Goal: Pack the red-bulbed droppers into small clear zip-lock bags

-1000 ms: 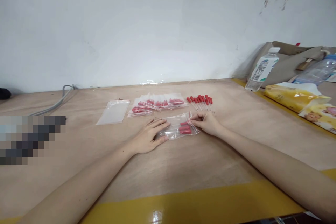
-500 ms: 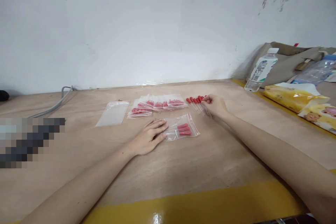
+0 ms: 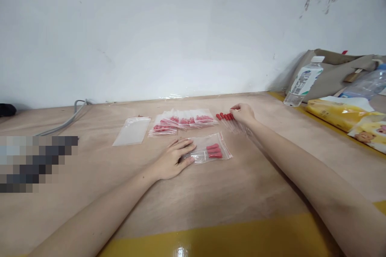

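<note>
My left hand (image 3: 174, 158) lies flat with fingers stretched out on the left end of a clear zip bag (image 3: 211, 151) that holds three red-capped droppers. My right hand (image 3: 243, 113) reaches over the loose row of red-capped droppers (image 3: 225, 118) behind the bag, its fingertips pinched at the red caps. What the fingers grip is too small to make out. Several filled bags (image 3: 181, 121) lie in a row behind, and an empty clear bag (image 3: 132, 131) lies to their left.
A grey cable (image 3: 64, 121) runs along the back left of the wooden table (image 3: 211, 192). At the right stand a water bottle (image 3: 303, 81), a tan bag (image 3: 337, 73) and yellow wipe packs (image 3: 334, 113). Yellow tape (image 3: 229, 239) edges the table front.
My right hand left the mouth of the zip bag and moved back and right to the loose droppers. My left hand stayed flat on the bag.
</note>
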A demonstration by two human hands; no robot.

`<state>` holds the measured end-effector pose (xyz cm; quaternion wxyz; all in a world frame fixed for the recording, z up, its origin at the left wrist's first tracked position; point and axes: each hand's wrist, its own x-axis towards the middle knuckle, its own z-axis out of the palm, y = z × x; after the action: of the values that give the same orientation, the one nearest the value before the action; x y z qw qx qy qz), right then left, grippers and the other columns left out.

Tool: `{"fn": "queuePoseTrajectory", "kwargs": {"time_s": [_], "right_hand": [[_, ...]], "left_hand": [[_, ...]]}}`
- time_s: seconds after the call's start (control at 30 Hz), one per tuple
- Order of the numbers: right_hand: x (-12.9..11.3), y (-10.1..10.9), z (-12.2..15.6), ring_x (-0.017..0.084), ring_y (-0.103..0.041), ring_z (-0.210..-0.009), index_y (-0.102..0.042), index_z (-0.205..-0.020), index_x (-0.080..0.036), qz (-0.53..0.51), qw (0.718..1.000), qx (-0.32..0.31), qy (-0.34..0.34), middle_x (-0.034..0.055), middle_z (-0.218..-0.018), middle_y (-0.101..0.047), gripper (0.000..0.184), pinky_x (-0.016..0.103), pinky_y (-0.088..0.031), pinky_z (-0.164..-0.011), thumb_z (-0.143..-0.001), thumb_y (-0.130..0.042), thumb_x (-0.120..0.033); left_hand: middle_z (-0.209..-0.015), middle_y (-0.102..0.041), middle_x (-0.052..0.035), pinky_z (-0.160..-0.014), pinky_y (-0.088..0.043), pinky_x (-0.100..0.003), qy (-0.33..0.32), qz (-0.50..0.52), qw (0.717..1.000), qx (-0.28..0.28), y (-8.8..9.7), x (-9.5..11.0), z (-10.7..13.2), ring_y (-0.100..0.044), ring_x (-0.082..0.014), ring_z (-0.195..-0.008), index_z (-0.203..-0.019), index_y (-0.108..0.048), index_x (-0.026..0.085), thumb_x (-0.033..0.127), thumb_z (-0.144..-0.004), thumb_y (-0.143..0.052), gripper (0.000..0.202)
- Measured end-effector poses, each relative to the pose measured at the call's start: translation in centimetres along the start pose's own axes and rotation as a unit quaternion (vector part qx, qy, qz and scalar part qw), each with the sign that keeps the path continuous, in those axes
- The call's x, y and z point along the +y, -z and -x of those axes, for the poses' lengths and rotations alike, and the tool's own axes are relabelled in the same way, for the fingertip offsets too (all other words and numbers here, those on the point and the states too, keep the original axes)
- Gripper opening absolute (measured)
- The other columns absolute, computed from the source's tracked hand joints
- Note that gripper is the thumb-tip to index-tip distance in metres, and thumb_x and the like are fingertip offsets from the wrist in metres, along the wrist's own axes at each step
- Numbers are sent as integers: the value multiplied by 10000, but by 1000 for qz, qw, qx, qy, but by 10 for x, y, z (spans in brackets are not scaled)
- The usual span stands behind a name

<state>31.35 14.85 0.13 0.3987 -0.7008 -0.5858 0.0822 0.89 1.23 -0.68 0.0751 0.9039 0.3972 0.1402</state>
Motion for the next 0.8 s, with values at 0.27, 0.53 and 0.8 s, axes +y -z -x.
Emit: {"fn": "queuePoseTrajectory", "kwargs": {"time_s": [0.27, 0.53, 0.8], "right_hand": [[2, 47, 53, 129, -497, -519, -365, -964, -228, -301, 952, 18, 59, -3, -640, -601, 312, 251, -385, -514, -793, -485, -459], [7, 32, 89, 82, -464, -460, -359, -872, -238, -441, 895, -28, -54, -38, -675, -581, 427, 215, -363, -433, -674, -582, -543], [0, 16, 110, 128, -619, -594, -351, -863, -249, -499, 856, -98, -91, -35, -709, -618, 421, 297, -521, -623, -670, -657, -464]], "left_hand": [[-1402, -373, -71, -1103, -157, -468, 5, -1, 1000, -15, 3, 2, -1, -297, -232, -1315, -1322, -419, 239, 488, -886, -404, 502], [-1390, -396, -54, -1100, -159, -473, -1, -2, 1000, -18, 3, 2, -1, -304, -224, -1311, -1325, -408, 259, 503, -882, -406, 506], [-1385, -403, -55, -1095, -177, -469, -3, 0, 1000, -10, 5, 5, 0, -318, -224, -1303, -1337, -385, 267, 500, -883, -406, 511]]}}
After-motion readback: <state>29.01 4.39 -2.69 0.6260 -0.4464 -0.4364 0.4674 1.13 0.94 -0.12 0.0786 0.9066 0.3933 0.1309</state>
